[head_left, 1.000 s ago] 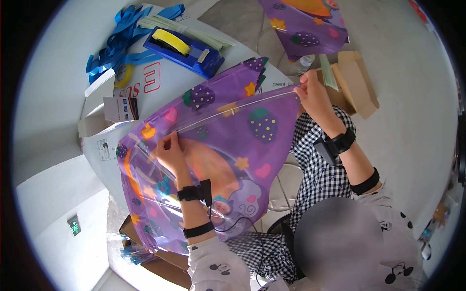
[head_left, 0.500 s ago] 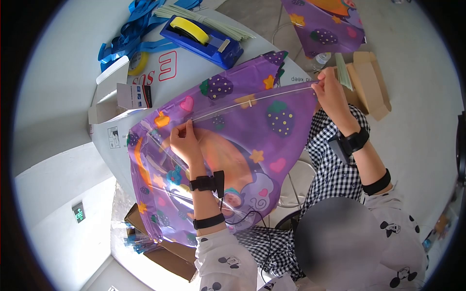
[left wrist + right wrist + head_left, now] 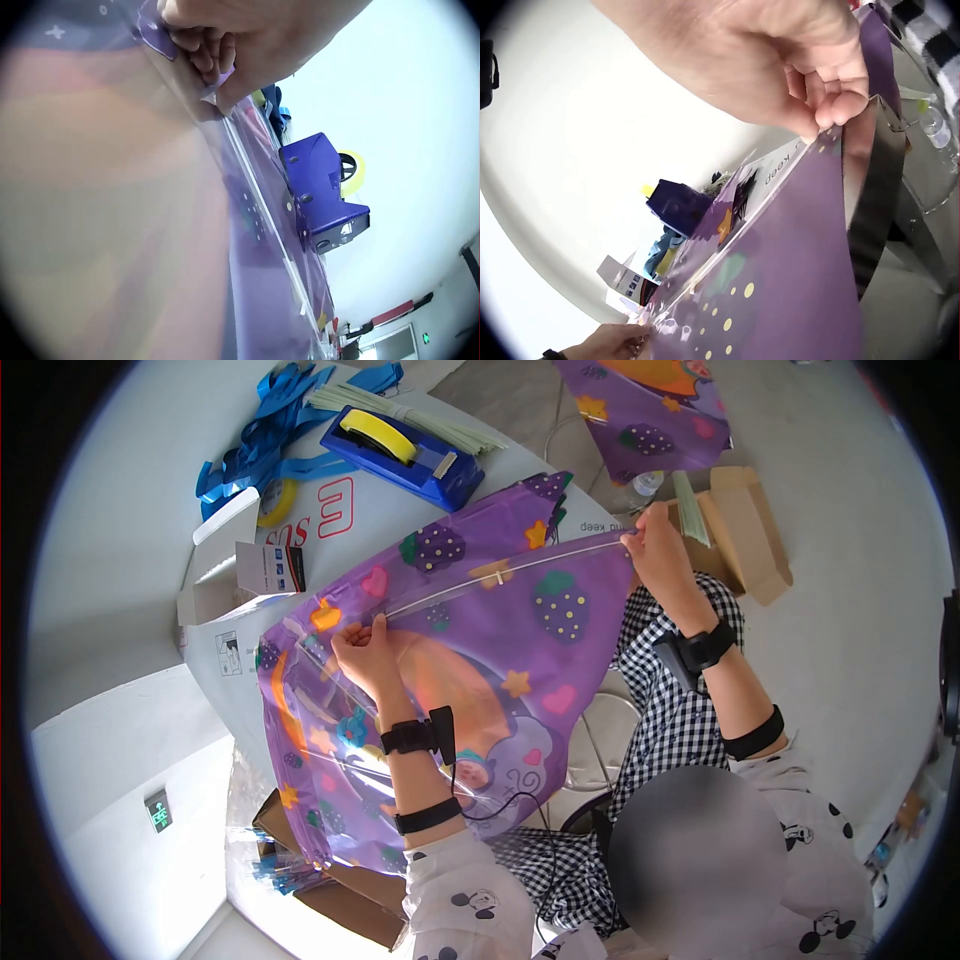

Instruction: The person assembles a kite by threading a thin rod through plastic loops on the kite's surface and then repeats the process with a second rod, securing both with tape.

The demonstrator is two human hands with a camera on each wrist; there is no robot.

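Observation:
A purple plastic sheet (image 3: 595, 650) printed with berries, stars and hearts spreads over the table edge and the person's lap. Along a fold in it runs a thin white rod (image 3: 440, 593) with a small pale clip (image 3: 499, 577) near its middle. At the rod's left end, my left hand (image 3: 364, 657) pinches the sheet between thumb and finger, the other fingers curled. My right hand (image 3: 662, 558) pinches the sheet's corner at the rod's other end, which its fingertips (image 3: 845, 109) hide. Between the hands the rod and sheet are drawn straight.
Behind the sheet are a blue tape dispenser (image 3: 430, 480) with yellow tape, a bundle of pale sticks (image 3: 425, 422), blue ribbons (image 3: 270, 435) and a small open box (image 3: 222, 560). A cardboard box (image 3: 745, 530) stands at right. Another purple sheet (image 3: 640, 425) lies beyond; a bottle (image 3: 934, 126) is near it.
The head view shifts right, then slightly back left. My left hand's fingers curl in closer around its pinch. The right hand keeps its pinch at the corner.

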